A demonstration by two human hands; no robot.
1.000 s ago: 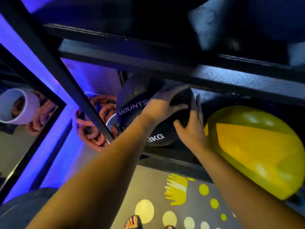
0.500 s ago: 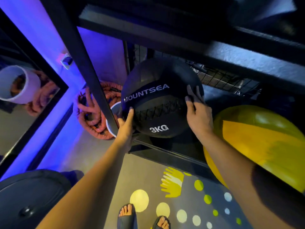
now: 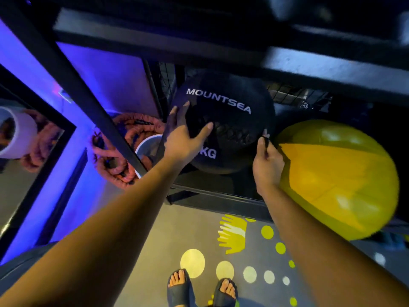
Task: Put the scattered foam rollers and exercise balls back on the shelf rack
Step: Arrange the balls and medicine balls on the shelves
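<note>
A black medicine ball (image 3: 232,111) marked MOUNTSEA and 3KG sits on the bottom level of the black shelf rack (image 3: 217,200), against its wire mesh back. My left hand (image 3: 183,138) rests on the ball's front left, fingers spread and thumb on its stitching. To the ball's right, my right hand (image 3: 266,158) touches its edge with the fingertips, in the gap beside a big yellow exercise ball (image 3: 336,173). That yellow ball sits on the same level and bulges past the front rail.
An upper shelf beam (image 3: 309,67) hangs low over the balls. A slanted rack post (image 3: 73,85) stands to the left, with coiled orange rope (image 3: 110,165) and a white bucket (image 3: 147,145) behind it. A mirror (image 3: 22,173) lines the left wall. My sandalled feet (image 3: 179,284) stand on dotted flooring.
The black ball has settled deeper onto the bottom level. My left hand slid from its lower left up onto its front. My right hand drew back from the ball's right face to its edge.
</note>
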